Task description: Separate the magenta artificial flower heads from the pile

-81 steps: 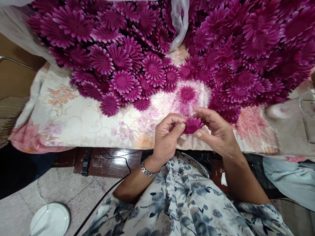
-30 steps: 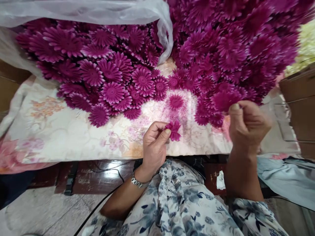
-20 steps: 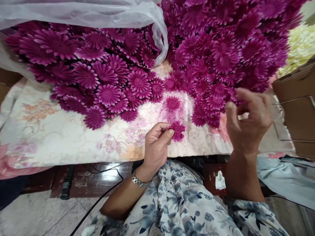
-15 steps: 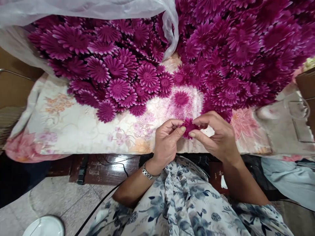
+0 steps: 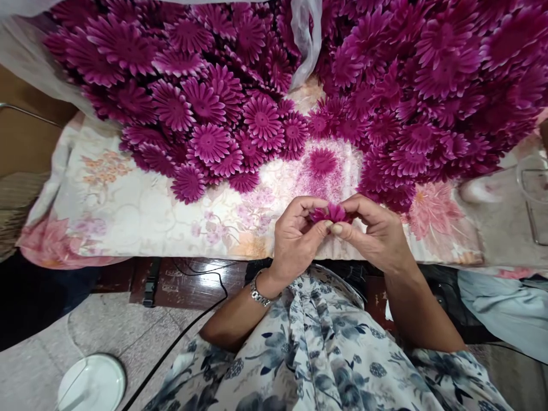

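Observation:
My left hand point(image 5: 297, 237) and my right hand point(image 5: 377, 234) meet over the near edge of the table, both pinching one small magenta fabric flower point(image 5: 330, 213) between thumbs and fingertips. The flower is partly hidden by my fingers. Just beyond it a single flower point(image 5: 322, 161) lies alone on the floral cloth point(image 5: 128, 200). A big heap of magenta flowers point(image 5: 205, 103) spreads to the left, and a second heap point(image 5: 428, 85) rises to the right.
A clear plastic bag point(image 5: 306, 34) hangs between the heaps. A wire frame point(image 5: 533, 200) lies at the right edge. On the floor are a white round lid point(image 5: 92, 382) and a black cable point(image 5: 180, 337). Light blue cloth point(image 5: 505, 308) sits at lower right.
My right hand reached to the right-hand heap, opened there, then came back to the left hand. Both hands now pinch the flower together. The view swung right and back.

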`<state>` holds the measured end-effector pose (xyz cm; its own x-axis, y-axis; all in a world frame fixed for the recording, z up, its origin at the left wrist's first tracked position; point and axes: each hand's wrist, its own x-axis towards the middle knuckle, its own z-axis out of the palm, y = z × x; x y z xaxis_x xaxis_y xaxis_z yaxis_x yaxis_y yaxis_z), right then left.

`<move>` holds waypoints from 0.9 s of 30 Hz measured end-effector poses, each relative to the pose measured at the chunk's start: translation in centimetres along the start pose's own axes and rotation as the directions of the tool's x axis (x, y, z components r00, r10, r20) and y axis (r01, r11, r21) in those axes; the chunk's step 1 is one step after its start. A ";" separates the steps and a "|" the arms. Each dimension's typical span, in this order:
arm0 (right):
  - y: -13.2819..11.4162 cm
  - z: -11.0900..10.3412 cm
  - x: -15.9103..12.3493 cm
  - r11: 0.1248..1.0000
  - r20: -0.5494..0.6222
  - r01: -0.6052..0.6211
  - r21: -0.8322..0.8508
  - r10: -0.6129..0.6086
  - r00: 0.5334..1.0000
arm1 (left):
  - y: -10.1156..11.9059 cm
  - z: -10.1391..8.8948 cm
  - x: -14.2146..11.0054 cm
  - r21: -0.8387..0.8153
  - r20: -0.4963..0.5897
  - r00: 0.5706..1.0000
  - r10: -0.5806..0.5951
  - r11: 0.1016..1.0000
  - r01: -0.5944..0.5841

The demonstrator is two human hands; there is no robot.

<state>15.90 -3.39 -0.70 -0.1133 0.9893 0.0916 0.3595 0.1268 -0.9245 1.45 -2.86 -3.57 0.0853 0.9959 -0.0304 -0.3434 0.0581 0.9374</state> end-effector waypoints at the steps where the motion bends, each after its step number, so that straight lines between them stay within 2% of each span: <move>1: 0.1 0.1 -0.1 0.999 -0.009 -0.012 0.042 0.013 1.000 | 0.0 0.0 0.0 0.002 0.007 1.000 -0.005 1.000 0.005; 6: 0.6 0.3 -0.5 0.988 0.001 -0.077 0.137 0.078 0.997 | 0.0 -0.1 0.1 -0.101 0.022 0.993 -0.117 0.988 0.118; 8: 0.7 0.1 -0.6 0.994 -0.018 -0.060 0.095 0.062 0.998 | 0.3 -0.1 0.2 -0.152 0.038 0.982 -0.187 0.970 0.190; 11: 0.7 -0.1 -0.5 0.999 -0.030 0.034 -0.038 -0.035 0.999 | 0.7 -0.1 0.4 -0.139 0.061 0.965 -0.256 0.955 0.262; 16: 0.3 0.1 -0.2 0.955 -0.047 0.146 -0.258 -0.163 0.986 | 1.3 0.0 0.5 -0.145 0.004 0.961 -0.277 0.951 0.274; 20: -0.3 0.4 -0.4 0.899 -0.176 0.193 -0.393 -0.280 0.944 | 1.1 0.2 0.4 -0.178 -0.052 0.967 -0.251 0.955 0.238; 23: -0.5 0.8 -0.4 0.888 -0.141 0.256 -0.383 -0.330 0.933 | 1.0 0.3 0.3 -0.165 -0.068 0.976 -0.207 0.967 0.194; 25: -0.3 1.0 -0.3 0.902 -0.080 0.264 -0.341 -0.308 0.948 | 1.0 0.3 0.2 -0.165 -0.057 0.980 -0.189 0.970 0.177; 27: -0.1 1.1 -0.2 0.917 -0.073 0.258 -0.304 -0.292 0.954 | 1.0 0.3 0.1 -0.168 -0.041 0.982 -0.182 0.970 0.173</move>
<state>14.82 -3.66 -1.03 -0.1459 0.9115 0.3845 0.5819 0.3934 -0.7118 1.43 -2.69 -2.51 0.1077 0.9706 -0.2151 -0.4760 0.2403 0.8460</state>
